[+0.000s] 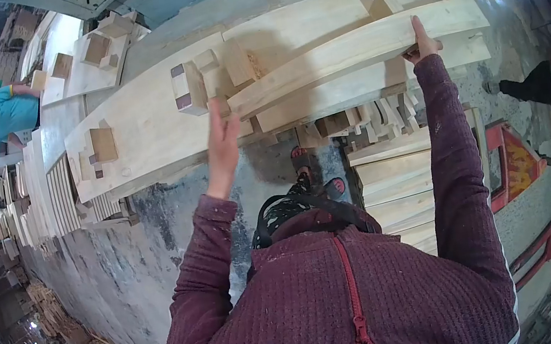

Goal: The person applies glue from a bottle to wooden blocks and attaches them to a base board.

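A long, pale wooden board (342, 48) lies tilted across the wooden worktop (156, 133). My right hand (424, 43) grips its right end, thumb on top and fingers beneath. Close to the board's left end is my left hand (221, 144), its fingers stretched out and apart; whether it touches the board is unclear. Just left of that hand stands a wooden block with dark end patches (188, 89). Another block (101, 144) sits farther left on the worktop, and a small wedge (382, 5) shows behind the board.
Stacked boards (396, 189) lie below the worktop at right, beside a red metal frame (503, 166). Short offcuts (381, 117) sit under the worktop edge. A person in a teal shirt (13, 108) is at far left, another person (547, 85) at far right.
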Demonstrator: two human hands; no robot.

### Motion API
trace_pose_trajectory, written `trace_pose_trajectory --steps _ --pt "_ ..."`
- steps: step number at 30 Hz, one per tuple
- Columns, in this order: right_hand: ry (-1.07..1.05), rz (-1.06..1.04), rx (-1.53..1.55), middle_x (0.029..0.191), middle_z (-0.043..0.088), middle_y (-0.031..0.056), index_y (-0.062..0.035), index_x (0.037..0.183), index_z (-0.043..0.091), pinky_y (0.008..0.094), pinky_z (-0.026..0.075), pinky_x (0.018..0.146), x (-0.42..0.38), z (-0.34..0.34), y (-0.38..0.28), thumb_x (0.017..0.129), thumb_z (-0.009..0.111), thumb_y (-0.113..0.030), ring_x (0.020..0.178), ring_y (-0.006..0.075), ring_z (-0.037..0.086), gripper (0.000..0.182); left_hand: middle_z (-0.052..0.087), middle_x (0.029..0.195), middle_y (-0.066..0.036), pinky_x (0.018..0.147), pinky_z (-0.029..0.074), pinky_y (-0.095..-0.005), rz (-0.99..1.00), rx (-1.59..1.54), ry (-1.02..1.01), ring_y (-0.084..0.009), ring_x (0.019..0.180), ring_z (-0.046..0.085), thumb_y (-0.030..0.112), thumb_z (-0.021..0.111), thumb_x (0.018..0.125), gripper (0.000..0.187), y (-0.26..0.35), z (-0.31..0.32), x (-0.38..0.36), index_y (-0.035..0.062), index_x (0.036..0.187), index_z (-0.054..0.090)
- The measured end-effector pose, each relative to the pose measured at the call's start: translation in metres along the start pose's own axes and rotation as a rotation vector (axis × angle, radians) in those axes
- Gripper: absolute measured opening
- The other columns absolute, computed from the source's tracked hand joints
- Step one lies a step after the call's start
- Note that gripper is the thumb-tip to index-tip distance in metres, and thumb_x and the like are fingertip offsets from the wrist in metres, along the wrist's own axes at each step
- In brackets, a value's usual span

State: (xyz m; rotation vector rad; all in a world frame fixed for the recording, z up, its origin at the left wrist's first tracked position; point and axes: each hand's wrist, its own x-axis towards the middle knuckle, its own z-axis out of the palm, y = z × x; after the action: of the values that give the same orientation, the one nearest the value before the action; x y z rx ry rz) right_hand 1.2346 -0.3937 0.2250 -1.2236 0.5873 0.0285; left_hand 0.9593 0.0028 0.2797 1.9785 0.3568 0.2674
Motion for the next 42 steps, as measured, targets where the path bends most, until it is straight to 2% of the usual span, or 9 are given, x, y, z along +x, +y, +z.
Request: trace_pose_trajectory --steps 3,8,19,25,30,33,37,40,42 --pt "0.074 -0.015 -0.008 0.118 0.043 0.0243 -0.0069 0.127 0.001 0.0564 0.049 0.072 -0.006 0.005 -0.003 0.061 0.085 -0.041 0.095 0.0352 0.056 0.111 0.032 0.143 -0.02 0.106 0.027 -0.0309 -0.281 -0.442 -0.144 -0.0246 0.131 0.033 0.023 0.049 0.094 0.068 0.009 0.026 -0.004 -0.0022 0.145 0.011" --pt "0.134 -0.005 0.027 0.118 0.04 0.0279 -0.0048 0.126 0.002 0.0585 0.049 0.073 0.001 0.019 -0.009 0.057 0.087 -0.041 0.095 0.0376 0.054 0.115 0.037 0.139 -0.021 0.104 0.03 -0.0331 0.015 -0.022 0.006 -0.0265 0.127 0.039 0.02 0.048 0.094 0.066 0.001 0.037 0.033 -0.0029 0.144 0.012" --pt "0.109 0.07 -0.11 0.121 0.039 0.0246 -0.0046 0.128 0.007 0.0597 0.048 0.075 0.002 0.009 -0.01 0.06 0.08 -0.053 0.096 0.0371 0.054 0.111 0.037 0.139 -0.014 0.106 0.026 -0.0306 -0.068 -0.215 -0.147 -0.0218 0.128 0.035 0.023 0.052 0.094 0.065 -0.018 0.029 0.063 -0.0028 0.142 0.018" --pt "0.196 -0.377 -0.221 0.099 0.053 0.0157 -0.0029 0.119 0.025 0.0309 0.05 0.051 0.026 0.004 0.058 0.074 0.075 -0.034 0.078 0.0211 0.058 0.075 0.044 0.13 -0.006 0.094 0.038 -0.0262 -0.194 -0.479 -0.137 -0.0131 0.114 0.045 0.017 0.052 0.094 0.056 -0.023 0.034 0.061 0.0063 0.142 0.025" --pt "0.09 -0.236 -0.193 0.097 0.054 0.0152 -0.001 0.116 0.029 0.0297 0.05 0.052 -0.028 0.029 0.006 0.078 0.072 -0.027 0.074 0.0178 0.058 0.063 0.049 0.125 -0.001 0.089 0.04 -0.0258 -0.21 -0.51 -0.079 -0.012 0.108 0.049 0.018 0.054 0.094 0.045 -0.043 0.041 0.084 0.0105 0.134 0.035" --pt "0.174 -0.318 -0.414 0.099 0.054 0.0175 -0.0013 0.117 0.029 0.0306 0.051 0.053 0.045 0.018 0.02 0.078 0.071 -0.027 0.08 0.0212 0.059 0.063 0.048 0.127 -0.003 0.092 0.041 -0.0311 -0.253 -0.338 -0.199 -0.0149 0.11 0.049 0.02 0.056 0.092 0.049 -0.04 0.043 0.123 0.0054 0.134 0.035" --pt "-0.031 -0.503 -0.492 0.112 0.053 0.0194 -0.0023 0.129 0.033 0.0333 0.052 0.071 -0.022 0.01 0.005 0.08 0.068 -0.023 0.097 0.0234 0.057 0.063 0.038 0.138 -0.02 0.106 0.026 -0.0401 0.22 0.083 0.227 -0.0317 0.127 0.036 0.021 0.058 0.087 0.067 -0.007 0.065 0.101 -0.0048 0.139 0.024" --pt "-0.267 -0.713 -0.586 0.123 0.051 0.0142 -0.0081 0.135 0.04 0.0334 0.046 0.088 -0.111 -0.025 0.04 0.081 0.064 -0.012 0.109 0.0211 0.053 0.058 0.035 0.139 -0.021 0.108 0.023 -0.0417 0.519 0.325 0.18 -0.0339 0.13 0.031 0.017 0.061 0.083 0.07 0.036 0.055 0.031 -0.0043 0.139 0.025" --pt "-0.405 -0.617 -0.817 0.114 0.055 0.0118 -0.008 0.124 0.051 0.0321 0.046 0.086 -0.192 -0.05 0.042 0.077 0.065 -0.007 0.104 0.0246 0.054 0.05 0.035 0.139 -0.02 0.107 0.025 -0.0422 0.425 0.298 0.027 -0.0334 0.13 0.03 0.012 0.062 0.08 0.07 0.029 0.051 -0.011 -0.0024 0.139 0.027"
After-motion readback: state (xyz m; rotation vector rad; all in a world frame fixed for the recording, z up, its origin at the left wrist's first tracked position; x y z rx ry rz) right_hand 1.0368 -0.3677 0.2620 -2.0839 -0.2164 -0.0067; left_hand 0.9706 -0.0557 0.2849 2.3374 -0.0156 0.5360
